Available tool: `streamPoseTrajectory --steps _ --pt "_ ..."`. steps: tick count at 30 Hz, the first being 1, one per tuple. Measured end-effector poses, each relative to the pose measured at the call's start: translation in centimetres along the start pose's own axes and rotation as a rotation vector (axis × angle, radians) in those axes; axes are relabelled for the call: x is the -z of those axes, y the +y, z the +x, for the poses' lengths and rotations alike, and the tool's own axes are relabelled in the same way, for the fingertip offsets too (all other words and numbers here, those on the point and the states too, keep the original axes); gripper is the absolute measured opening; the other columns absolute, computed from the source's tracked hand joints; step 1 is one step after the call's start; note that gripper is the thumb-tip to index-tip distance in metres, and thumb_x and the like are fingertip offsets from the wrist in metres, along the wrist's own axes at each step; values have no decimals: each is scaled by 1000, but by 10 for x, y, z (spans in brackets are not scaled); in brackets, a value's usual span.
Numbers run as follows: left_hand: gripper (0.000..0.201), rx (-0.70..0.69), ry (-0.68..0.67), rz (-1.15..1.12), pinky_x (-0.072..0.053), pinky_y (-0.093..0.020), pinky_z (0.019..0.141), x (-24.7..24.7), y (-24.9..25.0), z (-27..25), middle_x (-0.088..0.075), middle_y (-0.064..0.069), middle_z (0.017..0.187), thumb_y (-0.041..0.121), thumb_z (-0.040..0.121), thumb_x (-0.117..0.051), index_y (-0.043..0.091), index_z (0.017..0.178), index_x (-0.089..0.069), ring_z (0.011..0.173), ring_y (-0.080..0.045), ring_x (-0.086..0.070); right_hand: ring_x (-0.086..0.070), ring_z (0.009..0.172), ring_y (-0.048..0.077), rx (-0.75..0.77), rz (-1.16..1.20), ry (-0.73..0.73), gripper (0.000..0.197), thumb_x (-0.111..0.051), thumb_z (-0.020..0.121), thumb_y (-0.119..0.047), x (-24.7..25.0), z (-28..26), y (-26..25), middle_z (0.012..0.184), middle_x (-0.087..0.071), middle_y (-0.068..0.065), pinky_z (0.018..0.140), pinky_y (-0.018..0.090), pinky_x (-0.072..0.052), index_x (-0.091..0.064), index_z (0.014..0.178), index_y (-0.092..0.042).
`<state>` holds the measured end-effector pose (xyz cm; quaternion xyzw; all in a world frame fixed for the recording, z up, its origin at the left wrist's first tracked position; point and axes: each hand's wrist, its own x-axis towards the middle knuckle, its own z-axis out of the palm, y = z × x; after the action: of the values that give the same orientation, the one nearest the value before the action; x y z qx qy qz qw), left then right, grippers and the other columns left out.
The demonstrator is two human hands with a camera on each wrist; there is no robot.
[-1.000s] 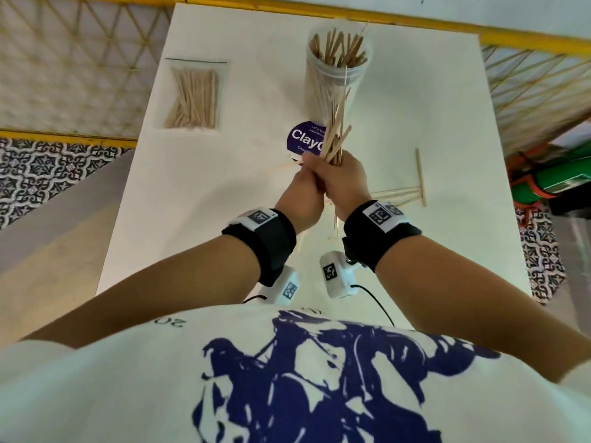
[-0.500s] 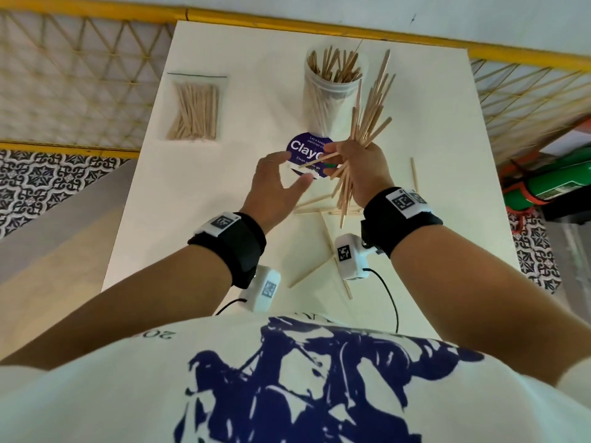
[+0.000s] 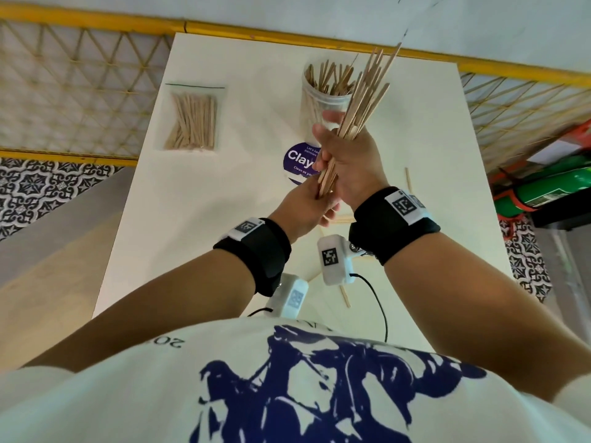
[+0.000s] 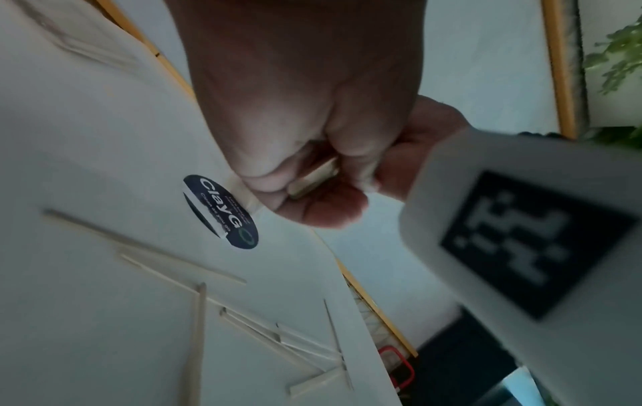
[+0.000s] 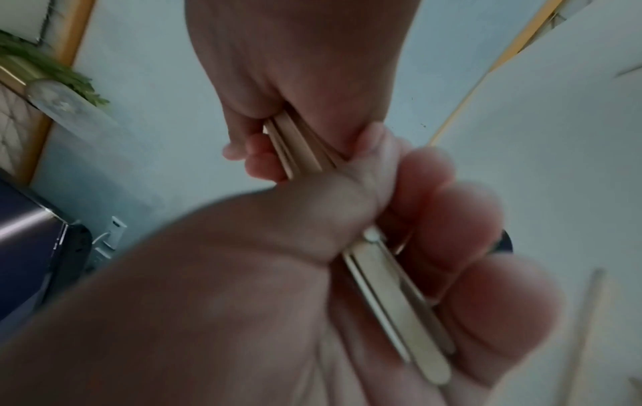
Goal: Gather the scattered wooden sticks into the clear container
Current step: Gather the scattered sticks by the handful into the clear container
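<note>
the right hand (image 3: 355, 161) is wrapped around a bundle of wooden sticks (image 3: 364, 91), their tips fanned up in front of the clear container (image 3: 323, 100) just beyond it. the left hand (image 3: 303, 209) sits right below, touching — it seems to pinch the bundle's lower ends, though blur hides the fingers. loose sticks (image 4: 194, 338) lie on the table (image 3: 192, 219) under both wrists.

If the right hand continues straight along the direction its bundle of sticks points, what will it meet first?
Probably the clear plastic container holding sticks: the right hand aims its bundle of thin wooden sticks up and away, across the container's rim. Depth is unclear, so it may pass just above.
</note>
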<state>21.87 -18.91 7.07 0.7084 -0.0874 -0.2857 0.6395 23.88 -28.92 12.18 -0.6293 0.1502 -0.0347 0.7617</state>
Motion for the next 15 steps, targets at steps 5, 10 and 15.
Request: streamPoseTrajectory --steps 5,10,15 --pt "76 182 -79 -591 -47 -38 98 18 -2 -3 -62 -3 120 65 74 -61 11 127 -53 116 -20 -59 -46 45 20 130 -8 -37 20 -65 89 -23 -5 2 -28 48 -48 -3 54 32 -43 -54 76 -12" --pt "72 365 221 -1055 -57 -37 75 21 9 7 -73 -14 84 53 98 -25 -1 88 -72 80 -24 -71 -58 50 21 116 2 -125 18 -74 77 -14 -16 -4 -24 54 -59 4 56 31 -50 -57 77 -7" --pt "32 436 312 -988 -58 -29 56 16 20 12 -68 -8 67 22 100 -36 6 93 -62 60 -18 -67 -56 54 23 11 56 -123 20 -76 76 -16 -15 -2 -4 61 -57 8 62 36 -51 -56 78 -12"
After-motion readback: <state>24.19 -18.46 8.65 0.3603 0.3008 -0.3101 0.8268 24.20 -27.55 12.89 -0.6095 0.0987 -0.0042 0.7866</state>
